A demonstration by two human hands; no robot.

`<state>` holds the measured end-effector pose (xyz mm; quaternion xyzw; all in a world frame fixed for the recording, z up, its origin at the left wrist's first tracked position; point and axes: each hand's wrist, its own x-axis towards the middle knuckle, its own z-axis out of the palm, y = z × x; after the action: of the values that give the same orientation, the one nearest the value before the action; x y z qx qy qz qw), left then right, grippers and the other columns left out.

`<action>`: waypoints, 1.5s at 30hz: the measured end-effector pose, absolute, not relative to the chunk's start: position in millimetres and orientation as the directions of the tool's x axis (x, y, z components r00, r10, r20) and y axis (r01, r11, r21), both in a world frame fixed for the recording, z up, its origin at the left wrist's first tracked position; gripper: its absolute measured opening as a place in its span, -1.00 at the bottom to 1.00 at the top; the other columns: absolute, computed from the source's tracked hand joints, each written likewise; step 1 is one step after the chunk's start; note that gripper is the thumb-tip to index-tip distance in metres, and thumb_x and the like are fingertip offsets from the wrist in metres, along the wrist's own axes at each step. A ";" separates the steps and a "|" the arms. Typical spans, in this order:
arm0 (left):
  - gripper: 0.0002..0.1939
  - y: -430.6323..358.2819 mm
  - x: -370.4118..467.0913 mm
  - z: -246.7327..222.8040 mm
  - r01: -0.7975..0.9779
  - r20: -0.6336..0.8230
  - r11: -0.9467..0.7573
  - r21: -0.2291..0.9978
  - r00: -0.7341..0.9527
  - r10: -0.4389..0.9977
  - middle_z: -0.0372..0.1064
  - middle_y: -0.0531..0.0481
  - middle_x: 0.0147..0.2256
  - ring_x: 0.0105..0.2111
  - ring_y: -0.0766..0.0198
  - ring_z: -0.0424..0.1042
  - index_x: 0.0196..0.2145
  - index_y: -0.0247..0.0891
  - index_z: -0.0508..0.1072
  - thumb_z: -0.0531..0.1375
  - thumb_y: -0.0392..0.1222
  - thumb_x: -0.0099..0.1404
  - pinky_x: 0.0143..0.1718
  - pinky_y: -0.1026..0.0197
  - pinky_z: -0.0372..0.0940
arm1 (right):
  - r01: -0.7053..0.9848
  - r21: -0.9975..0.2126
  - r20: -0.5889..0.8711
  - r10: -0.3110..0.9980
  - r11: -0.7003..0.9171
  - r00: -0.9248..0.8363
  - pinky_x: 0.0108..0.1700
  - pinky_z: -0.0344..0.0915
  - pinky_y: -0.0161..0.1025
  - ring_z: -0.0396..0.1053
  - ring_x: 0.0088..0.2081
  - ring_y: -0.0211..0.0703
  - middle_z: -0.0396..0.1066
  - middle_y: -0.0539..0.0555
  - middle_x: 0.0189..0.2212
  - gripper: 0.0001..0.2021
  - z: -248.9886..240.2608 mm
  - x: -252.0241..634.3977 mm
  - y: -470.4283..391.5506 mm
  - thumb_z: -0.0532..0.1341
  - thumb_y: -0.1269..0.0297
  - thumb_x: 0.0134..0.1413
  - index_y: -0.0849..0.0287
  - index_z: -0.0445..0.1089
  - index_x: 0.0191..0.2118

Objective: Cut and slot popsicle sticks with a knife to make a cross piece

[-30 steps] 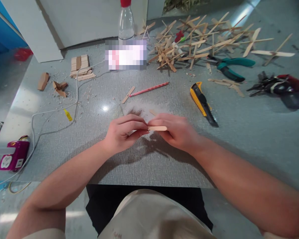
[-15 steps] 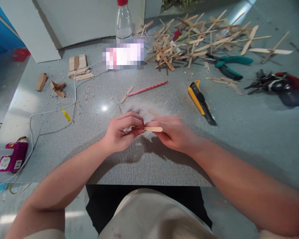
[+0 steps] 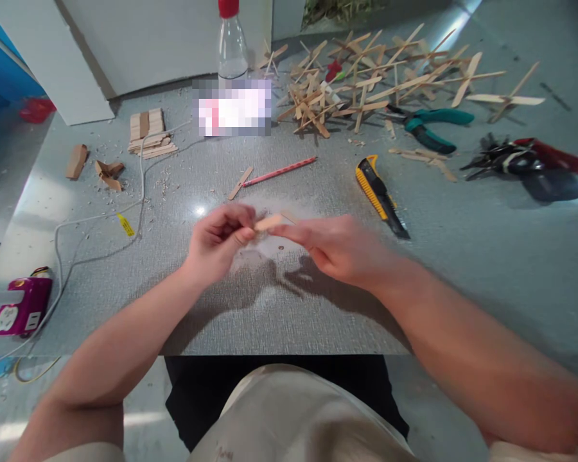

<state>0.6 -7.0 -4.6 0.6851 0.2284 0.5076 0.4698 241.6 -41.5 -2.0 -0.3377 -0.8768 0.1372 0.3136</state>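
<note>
My left hand (image 3: 224,240) pinches a short pale wooden stick (image 3: 268,222) between thumb and fingers. The stick points to the right and slightly up. My right hand (image 3: 332,247) is beside it, its index fingertip at the stick's lower edge and the other fingers curled; motion blurs it, and whether it grips anything is unclear. Beyond the hands, a red pencil (image 3: 282,172) lies on the grey table (image 3: 250,321), its left end against a small flat stick (image 3: 241,183). White powder and a small round speck are under the hands.
Crossed wooden sticks (image 3: 366,83) are heaped at the back right. Teal pliers (image 3: 431,128), a yellow cutter (image 3: 378,192) and a dark tool bundle (image 3: 501,157) lie to the right. Stacked sticks (image 3: 149,131), a white cable (image 3: 142,167) and a bottle (image 3: 232,51) are behind and left.
My left hand has shifted left and opened the gap to my right hand, whose index finger now extends. The stick is tilted up rather than level. The view has shifted slightly.
</note>
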 end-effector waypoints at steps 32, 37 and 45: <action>-0.71 -17.8 5.1 -7.9 -0.028 0.174 -0.210 0.977 0.671 0.721 0.42 0.01 -0.42 -0.48 0.39 0.38 -0.24 -0.27 0.42 0.21 0.03 0.47 -0.48 0.35 0.29 | 0.259 -0.902 0.293 0.931 0.344 -0.218 -0.56 0.08 -0.32 0.16 -0.61 -0.36 0.38 -0.11 -0.60 -0.70 2.3 223.1 -48.7 0.36 -0.04 0.21 0.11 0.50 -0.33; -0.67 -18.1 7.1 -7.7 -0.103 0.051 0.033 0.994 0.717 0.695 0.32 0.07 -0.46 -0.51 0.44 0.29 -0.26 -0.25 0.37 0.26 0.07 0.43 -0.49 0.37 0.25 | 0.120 -0.967 0.201 0.962 0.225 -0.184 -0.58 0.02 -0.32 0.07 -0.60 -0.36 0.20 -0.14 -0.66 -0.65 5.6 217.8 -49.4 0.40 -0.06 0.15 0.11 0.47 -0.41; -0.66 -13.0 5.2 -9.4 -0.083 -0.017 0.119 0.989 0.747 0.664 0.38 0.01 -0.42 -0.49 0.42 0.33 -0.30 -0.28 0.40 0.30 0.07 0.40 -0.45 0.34 0.28 | 0.043 -0.972 0.214 0.942 0.233 -0.260 -0.48 0.27 -0.28 0.41 -0.49 -0.25 0.52 0.00 -0.51 -0.61 -1.8 220.8 -51.2 0.34 -0.08 0.22 0.11 0.37 -0.44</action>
<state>5.2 -13.0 -9.4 0.6093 0.2386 0.2634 0.7088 220.8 -51.2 -1.8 -0.3900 -0.6312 0.4810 0.4669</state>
